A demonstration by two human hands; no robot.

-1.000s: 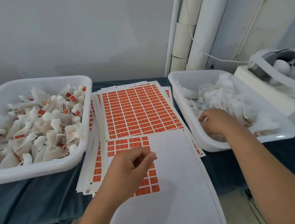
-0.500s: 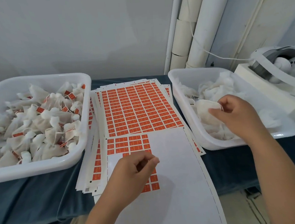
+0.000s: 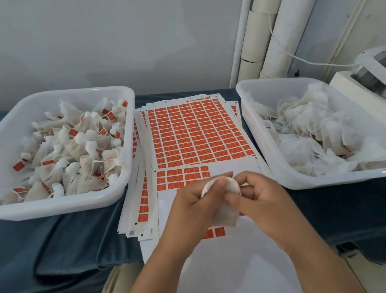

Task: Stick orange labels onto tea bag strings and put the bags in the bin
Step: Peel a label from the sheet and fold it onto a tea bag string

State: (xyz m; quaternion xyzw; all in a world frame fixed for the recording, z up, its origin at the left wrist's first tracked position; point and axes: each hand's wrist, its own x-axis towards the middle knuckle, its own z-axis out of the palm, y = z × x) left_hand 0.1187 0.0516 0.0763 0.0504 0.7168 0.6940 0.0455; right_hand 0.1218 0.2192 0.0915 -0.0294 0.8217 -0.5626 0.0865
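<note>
While the left hand (image 3: 192,207) and right hand (image 3: 259,199) both gripped the small white mesh tea bag (image 3: 225,220) over the orange label sheet (image 3: 183,177), its long axis ran near-to-far and the white plastic labelled-bag bin (image 3: 52,209) lay leftward, nearer the left hand.

right hand (image 3: 259,199) out of bin, tea bag (image 3: 223,216) now held in both hands
</note>
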